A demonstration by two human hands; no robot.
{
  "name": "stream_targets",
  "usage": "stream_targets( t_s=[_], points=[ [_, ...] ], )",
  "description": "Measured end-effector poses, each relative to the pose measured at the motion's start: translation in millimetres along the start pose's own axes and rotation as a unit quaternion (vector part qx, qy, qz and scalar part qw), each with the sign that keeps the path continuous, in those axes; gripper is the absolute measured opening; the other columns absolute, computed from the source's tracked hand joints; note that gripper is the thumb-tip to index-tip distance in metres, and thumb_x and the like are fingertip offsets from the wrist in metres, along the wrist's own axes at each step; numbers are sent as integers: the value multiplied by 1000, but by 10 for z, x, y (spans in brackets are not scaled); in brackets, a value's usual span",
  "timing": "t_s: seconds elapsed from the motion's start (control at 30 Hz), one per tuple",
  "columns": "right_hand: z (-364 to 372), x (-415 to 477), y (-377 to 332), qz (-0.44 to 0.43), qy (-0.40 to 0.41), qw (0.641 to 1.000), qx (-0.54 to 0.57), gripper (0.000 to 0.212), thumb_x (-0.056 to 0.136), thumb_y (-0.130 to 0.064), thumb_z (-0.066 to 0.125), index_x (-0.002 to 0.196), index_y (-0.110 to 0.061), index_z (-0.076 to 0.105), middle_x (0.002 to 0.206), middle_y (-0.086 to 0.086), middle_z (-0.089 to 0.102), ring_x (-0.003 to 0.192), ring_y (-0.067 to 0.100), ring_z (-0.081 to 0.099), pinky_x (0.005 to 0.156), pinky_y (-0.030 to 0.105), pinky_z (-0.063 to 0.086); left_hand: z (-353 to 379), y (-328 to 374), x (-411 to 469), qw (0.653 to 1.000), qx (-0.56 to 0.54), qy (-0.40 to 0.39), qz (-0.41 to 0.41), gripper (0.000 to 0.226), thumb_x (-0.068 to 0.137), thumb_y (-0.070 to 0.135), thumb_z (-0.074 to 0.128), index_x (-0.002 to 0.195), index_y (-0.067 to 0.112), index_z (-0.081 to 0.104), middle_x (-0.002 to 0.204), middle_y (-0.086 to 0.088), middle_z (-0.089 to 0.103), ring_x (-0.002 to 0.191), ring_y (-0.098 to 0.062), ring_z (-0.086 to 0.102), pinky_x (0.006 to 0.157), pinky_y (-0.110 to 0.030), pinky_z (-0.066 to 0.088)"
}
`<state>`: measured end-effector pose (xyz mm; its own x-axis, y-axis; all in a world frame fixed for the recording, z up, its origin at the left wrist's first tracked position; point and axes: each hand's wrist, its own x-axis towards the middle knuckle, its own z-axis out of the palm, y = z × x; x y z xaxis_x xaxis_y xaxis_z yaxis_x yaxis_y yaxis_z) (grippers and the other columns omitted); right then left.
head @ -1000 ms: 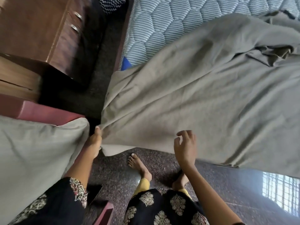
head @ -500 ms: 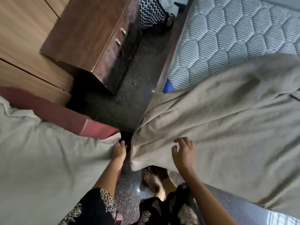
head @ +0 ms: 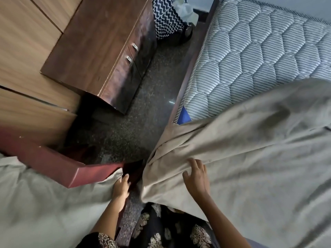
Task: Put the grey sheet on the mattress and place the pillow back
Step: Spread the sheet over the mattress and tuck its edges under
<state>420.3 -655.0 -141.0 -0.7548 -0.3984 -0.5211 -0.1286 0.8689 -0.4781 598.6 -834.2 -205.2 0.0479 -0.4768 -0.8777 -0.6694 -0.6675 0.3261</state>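
The grey sheet (head: 250, 158) lies rumpled over the near part of the quilted striped mattress (head: 259, 51), and its near corner hangs off the bed's edge toward the floor. My right hand (head: 197, 178) rests on that hanging corner with fingers spread. A grey pillow (head: 53, 203) fills the lower left, lying on a red seat (head: 53, 163). By the pillow's right edge is my left hand (head: 121, 187), fingers loose, holding nothing. The far half of the mattress is bare.
A dark wooden drawer cabinet (head: 100, 51) and a light wood wardrobe (head: 21, 51) stand to the left. A narrow strip of dark speckled floor (head: 143, 104) runs between them and the bed frame (head: 195, 65). A zigzag-patterned bag (head: 166, 17) sits at the far end.
My left hand has let go of the sheet's corner and moved left to the pillow's edge. My right hand has come down onto the sheet. The view has lifted toward the cabinet.
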Motion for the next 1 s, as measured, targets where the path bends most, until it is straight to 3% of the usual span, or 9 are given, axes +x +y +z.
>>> stream_targets(
  t_s=[0.17, 0.33, 0.47, 0.63, 0.87, 1.0],
  points=[
    [-15, 77, -8, 17, -81, 996, 29, 62, 83, -18, 58, 142, -21, 38, 139, 0, 36, 125, 26, 32, 102, 31, 34, 28, 144, 24, 976, 210, -34, 37, 53, 97, 23, 52, 145, 8, 34, 149, -13, 36, 134, -31, 38, 108, -44, 35],
    [-89, 217, -15, 66, -109, 989, 72, 59, 84, -20, 58, 140, -30, 42, 136, -2, 36, 128, 22, 28, 105, 29, 30, 122, 581, 80, 925, 360, -16, 117, 43, 94, 16, 54, 134, 2, 48, 139, -18, 48, 128, -29, 47, 107, -34, 35],
    [-48, 216, -45, 86, -113, 989, 51, 63, 84, -29, 60, 142, -32, 39, 136, -4, 33, 126, 21, 26, 102, 32, 36, 466, 970, -34, 908, 355, -66, 212, 36, 94, 8, 53, 129, 1, 53, 127, -18, 58, 119, -29, 55, 101, -35, 40],
    [43, 173, -138, 121, -88, 988, 48, 67, 81, -31, 62, 143, -31, 38, 136, -3, 30, 125, 22, 25, 102, 34, 38, 859, 1340, -200, 877, 385, -169, 233, 40, 92, 13, 56, 132, 6, 52, 118, -18, 64, 112, -29, 59, 95, -34, 42],
    [88, 159, -265, 160, -62, 984, 51, 69, 80, -30, 66, 143, -30, 37, 135, -4, 28, 129, 21, 22, 101, 34, 39, 882, 1436, -381, 826, 470, -189, 248, 62, 90, 26, 58, 145, 9, 34, 142, -13, 47, 131, -25, 44, 105, -29, 34],
    [95, 166, -282, 170, -65, 982, 58, 70, 80, -30, 66, 144, -31, 37, 135, -4, 28, 130, 20, 21, 102, 34, 38, 934, 1403, -465, 791, 524, -163, 271, 62, 92, 29, 54, 146, 8, 32, 144, -13, 45, 133, -26, 42, 105, -31, 35]
  ],
)
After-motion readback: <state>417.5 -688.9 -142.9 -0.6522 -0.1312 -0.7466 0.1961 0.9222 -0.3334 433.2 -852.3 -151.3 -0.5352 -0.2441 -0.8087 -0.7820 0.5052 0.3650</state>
